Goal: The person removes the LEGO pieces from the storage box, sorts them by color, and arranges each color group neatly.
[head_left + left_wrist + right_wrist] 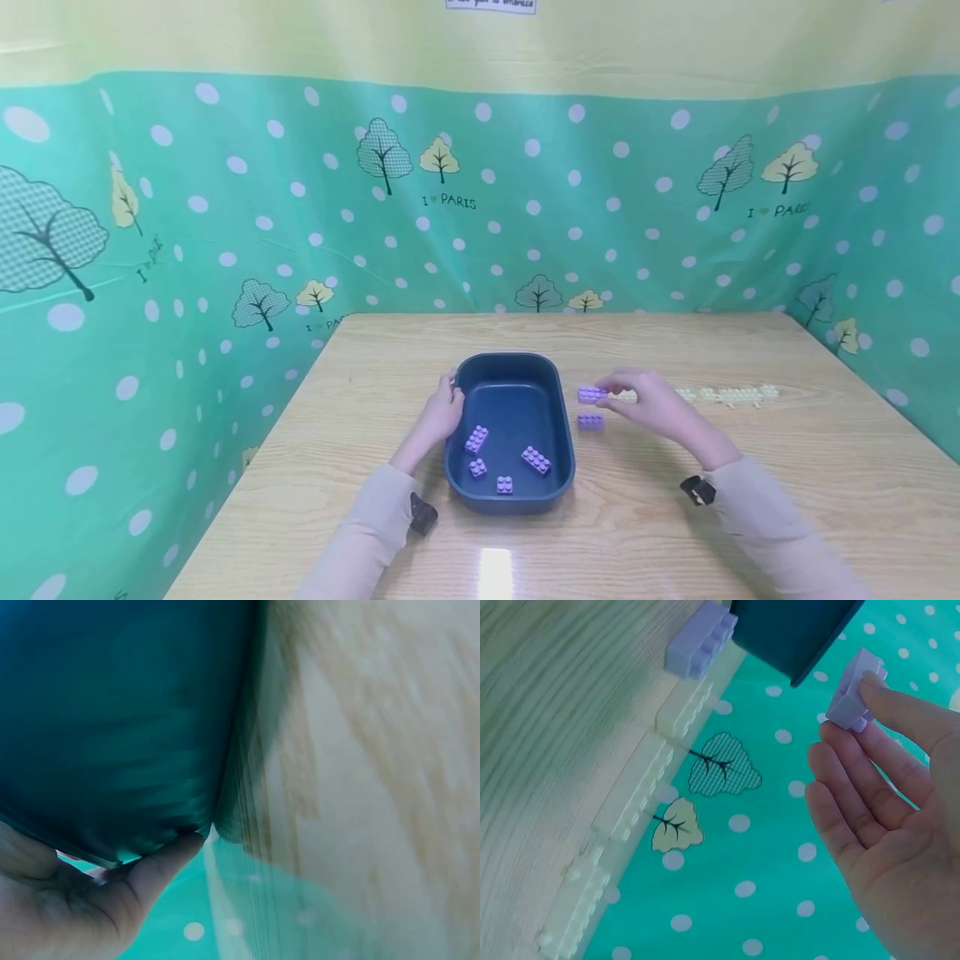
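Observation:
A dark blue tub (510, 507) stands on the table, with several purple toy bricks lying inside it, among them an eight-stud brick (536, 460). At its left side, my left hand (442, 410) grips the rim; the left wrist view shows the thumb against the tub's outer wall. To the right of the tub, my right hand (651, 407) pinches a purple toy brick (853, 694) between thumb and fingertips, raised off the table. Just nearer to me, another purple brick (590, 422) rests on the tabletop beside the tub.
Cream toy bricks (738, 395) lie in a rough row across the right side of the wooden table (360, 367), partly behind the right hand. A green dotted cloth (465, 242) with printed trees hangs behind and at both sides.

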`<control>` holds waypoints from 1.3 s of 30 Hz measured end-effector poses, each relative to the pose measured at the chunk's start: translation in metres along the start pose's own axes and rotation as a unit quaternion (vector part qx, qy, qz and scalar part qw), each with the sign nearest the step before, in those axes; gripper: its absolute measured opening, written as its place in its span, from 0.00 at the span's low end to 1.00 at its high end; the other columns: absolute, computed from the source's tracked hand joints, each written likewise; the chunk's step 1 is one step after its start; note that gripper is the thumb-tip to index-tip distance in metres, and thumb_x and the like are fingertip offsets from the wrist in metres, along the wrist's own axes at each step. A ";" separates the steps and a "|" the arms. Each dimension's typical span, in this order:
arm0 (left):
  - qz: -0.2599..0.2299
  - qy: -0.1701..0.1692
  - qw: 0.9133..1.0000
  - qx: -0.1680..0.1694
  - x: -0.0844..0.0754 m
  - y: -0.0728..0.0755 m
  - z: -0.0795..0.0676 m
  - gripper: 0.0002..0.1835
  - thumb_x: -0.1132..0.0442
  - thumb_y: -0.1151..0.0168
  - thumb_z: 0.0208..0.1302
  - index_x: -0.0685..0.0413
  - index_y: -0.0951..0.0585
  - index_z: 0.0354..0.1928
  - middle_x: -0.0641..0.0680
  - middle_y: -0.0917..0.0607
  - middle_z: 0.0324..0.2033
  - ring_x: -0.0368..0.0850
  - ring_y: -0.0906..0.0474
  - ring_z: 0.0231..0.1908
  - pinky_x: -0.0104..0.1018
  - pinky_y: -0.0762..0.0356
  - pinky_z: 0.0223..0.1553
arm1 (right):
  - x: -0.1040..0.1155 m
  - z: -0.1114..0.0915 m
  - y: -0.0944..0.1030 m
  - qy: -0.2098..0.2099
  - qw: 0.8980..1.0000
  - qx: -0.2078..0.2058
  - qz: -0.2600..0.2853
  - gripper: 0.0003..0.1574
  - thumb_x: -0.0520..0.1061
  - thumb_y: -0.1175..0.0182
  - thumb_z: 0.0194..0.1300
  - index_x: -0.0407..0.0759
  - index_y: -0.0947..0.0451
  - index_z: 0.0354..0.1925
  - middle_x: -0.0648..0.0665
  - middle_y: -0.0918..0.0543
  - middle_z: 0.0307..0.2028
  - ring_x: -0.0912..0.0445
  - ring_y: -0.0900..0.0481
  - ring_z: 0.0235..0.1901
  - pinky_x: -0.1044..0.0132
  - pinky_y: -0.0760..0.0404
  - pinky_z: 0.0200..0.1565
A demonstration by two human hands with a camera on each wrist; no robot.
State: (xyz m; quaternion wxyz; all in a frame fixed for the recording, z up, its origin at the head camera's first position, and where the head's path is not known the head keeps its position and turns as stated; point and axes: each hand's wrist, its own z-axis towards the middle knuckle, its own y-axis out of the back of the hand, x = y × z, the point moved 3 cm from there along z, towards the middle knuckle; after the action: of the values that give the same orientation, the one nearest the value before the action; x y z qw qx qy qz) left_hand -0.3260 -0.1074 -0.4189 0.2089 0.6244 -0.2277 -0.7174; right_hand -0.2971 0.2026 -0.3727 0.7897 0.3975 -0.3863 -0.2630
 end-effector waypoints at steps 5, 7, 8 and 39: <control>0.005 -0.003 1.000 -0.003 0.001 0.001 0.001 0.25 0.64 0.62 0.71 0.68 0.44 0.67 0.73 0.29 0.58 0.62 0.23 0.49 0.52 0.23 0.48 | -0.006 -0.005 0.004 0.003 1.000 0.000 -0.011 0.13 0.43 0.34 0.56 0.40 0.17 0.41 0.46 0.15 0.36 0.52 0.19 0.36 0.52 0.18 0.41; 0.005 -0.005 1.000 -0.005 0.001 0.001 0.001 0.25 0.65 0.62 0.71 0.69 0.43 0.67 0.73 0.29 0.58 0.63 0.24 0.50 0.52 0.23 0.49 | -0.009 -0.007 0.005 0.007 1.000 0.002 -0.016 0.12 0.41 0.34 0.55 0.39 0.17 0.40 0.46 0.15 0.34 0.52 0.19 0.35 0.53 0.18 0.40; 0.004 -0.004 1.000 -0.005 0.001 0.001 0.002 0.25 0.65 0.62 0.71 0.69 0.43 0.67 0.73 0.29 0.58 0.63 0.24 0.51 0.52 0.23 0.49 | -0.010 -0.008 0.005 0.006 1.000 0.005 -0.017 0.12 0.40 0.34 0.55 0.39 0.17 0.40 0.46 0.16 0.34 0.52 0.19 0.35 0.53 0.18 0.40; -0.010 -0.005 1.000 0.008 0.002 -0.002 -0.001 0.26 0.64 0.63 0.72 0.69 0.45 0.68 0.73 0.31 0.60 0.66 0.31 0.59 0.55 0.28 0.57 | -0.045 -0.026 -0.004 -0.084 0.993 0.086 -0.009 0.10 0.38 0.35 0.53 0.37 0.18 0.37 0.46 0.15 0.32 0.56 0.21 0.32 0.61 0.19 0.36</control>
State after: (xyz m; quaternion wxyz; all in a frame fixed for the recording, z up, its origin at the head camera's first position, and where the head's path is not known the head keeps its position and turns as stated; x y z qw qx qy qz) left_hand -0.3256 -0.1076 -0.4219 0.1956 0.6249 -0.2276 -0.7208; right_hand -0.3016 0.2440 -0.4043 0.7151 0.4437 -0.4686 -0.2685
